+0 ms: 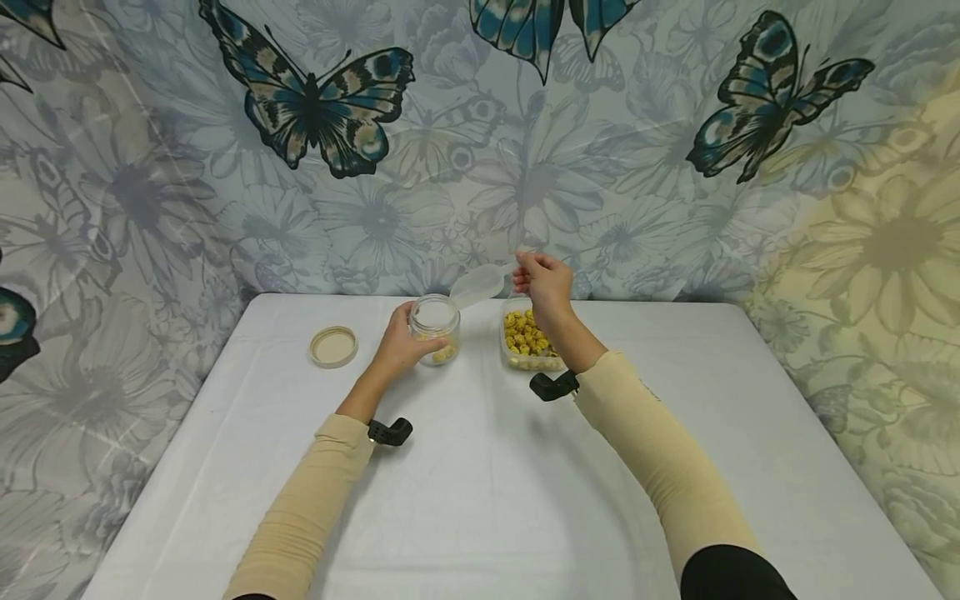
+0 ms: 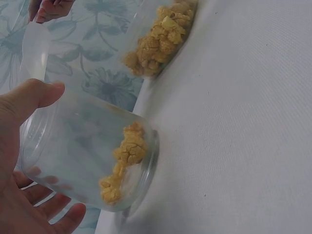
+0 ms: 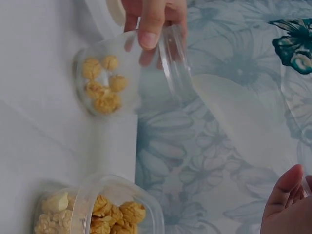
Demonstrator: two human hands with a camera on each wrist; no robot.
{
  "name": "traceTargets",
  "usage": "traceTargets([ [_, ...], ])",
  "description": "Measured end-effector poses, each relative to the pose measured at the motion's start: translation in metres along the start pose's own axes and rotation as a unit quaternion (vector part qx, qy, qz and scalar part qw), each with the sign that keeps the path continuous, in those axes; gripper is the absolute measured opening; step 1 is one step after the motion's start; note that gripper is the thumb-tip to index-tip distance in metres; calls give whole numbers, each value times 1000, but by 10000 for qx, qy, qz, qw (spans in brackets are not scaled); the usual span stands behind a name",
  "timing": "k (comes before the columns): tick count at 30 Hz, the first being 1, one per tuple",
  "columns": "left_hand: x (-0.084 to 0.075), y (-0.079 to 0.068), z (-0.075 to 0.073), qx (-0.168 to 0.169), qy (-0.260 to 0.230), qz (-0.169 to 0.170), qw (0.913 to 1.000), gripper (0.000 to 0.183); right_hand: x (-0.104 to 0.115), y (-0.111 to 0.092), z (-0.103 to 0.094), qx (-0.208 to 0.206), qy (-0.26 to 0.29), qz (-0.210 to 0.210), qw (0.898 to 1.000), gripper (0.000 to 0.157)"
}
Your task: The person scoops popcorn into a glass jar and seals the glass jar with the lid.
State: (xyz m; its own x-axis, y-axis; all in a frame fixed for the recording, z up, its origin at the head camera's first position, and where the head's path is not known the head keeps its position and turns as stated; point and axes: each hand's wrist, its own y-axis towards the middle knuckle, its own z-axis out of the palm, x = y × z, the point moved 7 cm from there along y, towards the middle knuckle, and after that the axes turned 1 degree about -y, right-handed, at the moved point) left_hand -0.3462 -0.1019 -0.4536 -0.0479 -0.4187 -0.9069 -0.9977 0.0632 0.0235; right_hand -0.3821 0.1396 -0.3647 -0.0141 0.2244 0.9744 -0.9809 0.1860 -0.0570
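Note:
My left hand (image 1: 400, 343) grips a clear jar (image 1: 444, 327) around its side, thumb across the near face. The jar stands upright on the table, uncapped, with several pieces of yellow popcorn (image 2: 130, 148) at its bottom. Pinched by its handle in my right hand (image 1: 547, 289) is a translucent white scoop (image 1: 477, 285). Its bowl tilts down toward the jar, and its tip is right at the rim in the right wrist view. Below my right hand, a clear plastic tub (image 1: 534, 364) holds a heap of popcorn (image 1: 523, 332).
A round cream-rimmed lid (image 1: 333, 347) lies on the white-covered table (image 1: 480, 500), left of the jar. Behind the table's far edge hangs a butterfly-and-flower patterned backdrop (image 1: 450, 200). Each wrist wears a black camera strap (image 1: 555, 386).

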Motion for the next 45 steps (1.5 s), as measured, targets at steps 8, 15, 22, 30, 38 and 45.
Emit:
traceTargets([
  [8, -2, 2, 0, 4, 143, 102, 9998, 92, 2, 2, -5, -97, 99, 59, 9999, 10],
  [15, -6, 1, -1, 63, 132, 140, 9998, 91, 4, 3, -11, -117, 184, 113, 9997, 10],
  [22, -7, 1, -3, 71, 191, 34, 9998, 97, 4, 5, -17, -97, 380, 197, 9990, 10],
  [30, -12, 4, -7, -33, 392, -124, 9992, 101, 8, 9, -25, -115, 490, 156, 9986, 10],
  [38, -24, 6, -9, -163, 338, 190, 9991, 98, 17, 13, -34, -87, 583, 113, 9982, 7],
  [45, -42, 7, -12, -230, 32, 350, 9991, 89, 24, 15, -43, -169, 575, 62, 9982, 8],
])
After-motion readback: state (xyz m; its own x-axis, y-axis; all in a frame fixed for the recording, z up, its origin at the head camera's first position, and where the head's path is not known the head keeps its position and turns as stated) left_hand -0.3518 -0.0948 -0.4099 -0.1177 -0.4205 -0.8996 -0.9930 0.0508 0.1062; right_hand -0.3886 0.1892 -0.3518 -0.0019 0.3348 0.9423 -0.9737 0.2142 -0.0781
